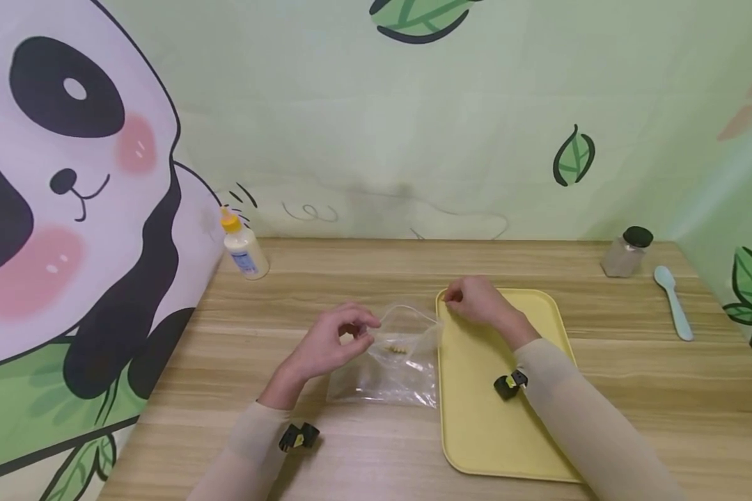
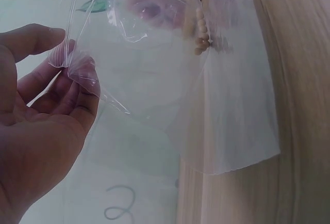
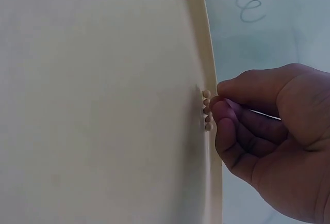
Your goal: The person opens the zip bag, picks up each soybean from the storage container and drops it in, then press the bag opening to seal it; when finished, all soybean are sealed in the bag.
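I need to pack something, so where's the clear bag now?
In the head view, the clear bag is below centre, with its upper edge at the left hand, alongside the yellow tray's left side.

1. Head view: worn on your head, it faces forward and down and stands farthest off, covering the surface, the wall behind it, your left hand and your right hand.
2. Left wrist view: close in; your left hand enters at the left edge, the clear bag fills the middle, and the surface stands sideways at right.
3. Right wrist view: close in; your right hand enters at right, with the yellow tray turned sideways.
4. Overlap: head and left wrist share the clear bag; head and right wrist, the yellow tray.
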Demonstrator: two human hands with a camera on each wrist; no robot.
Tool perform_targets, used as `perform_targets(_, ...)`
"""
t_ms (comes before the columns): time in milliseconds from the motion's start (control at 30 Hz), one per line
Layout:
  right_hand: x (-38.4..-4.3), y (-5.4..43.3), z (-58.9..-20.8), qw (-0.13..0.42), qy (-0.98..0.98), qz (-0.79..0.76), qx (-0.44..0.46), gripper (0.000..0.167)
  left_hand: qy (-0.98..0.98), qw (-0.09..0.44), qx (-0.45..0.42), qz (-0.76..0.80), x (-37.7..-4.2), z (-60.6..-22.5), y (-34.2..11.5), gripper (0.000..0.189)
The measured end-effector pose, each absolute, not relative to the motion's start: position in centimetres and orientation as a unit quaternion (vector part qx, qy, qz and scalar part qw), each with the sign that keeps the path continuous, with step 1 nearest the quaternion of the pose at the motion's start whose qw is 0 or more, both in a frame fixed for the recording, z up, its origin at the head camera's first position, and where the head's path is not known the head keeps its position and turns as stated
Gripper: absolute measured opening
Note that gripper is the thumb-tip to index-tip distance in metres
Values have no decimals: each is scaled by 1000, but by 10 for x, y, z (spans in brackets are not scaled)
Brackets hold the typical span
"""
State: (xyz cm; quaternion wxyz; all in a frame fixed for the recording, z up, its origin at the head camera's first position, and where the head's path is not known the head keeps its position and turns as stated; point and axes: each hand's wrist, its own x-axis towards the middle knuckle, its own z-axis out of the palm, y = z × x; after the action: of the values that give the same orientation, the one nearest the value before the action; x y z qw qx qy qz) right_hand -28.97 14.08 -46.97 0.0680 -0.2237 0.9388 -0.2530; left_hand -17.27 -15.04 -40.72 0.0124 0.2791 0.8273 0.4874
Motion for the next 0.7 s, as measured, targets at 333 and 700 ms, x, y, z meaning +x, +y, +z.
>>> perform_targets(333,-285,141,-459,77,939,-259,-212,13,831,10,276,482,-172,-408,-151,19)
perform_targets(700,-278,140,-447,41,931,-270,-241,11,827,8,282,487,-174,-409,-152,19)
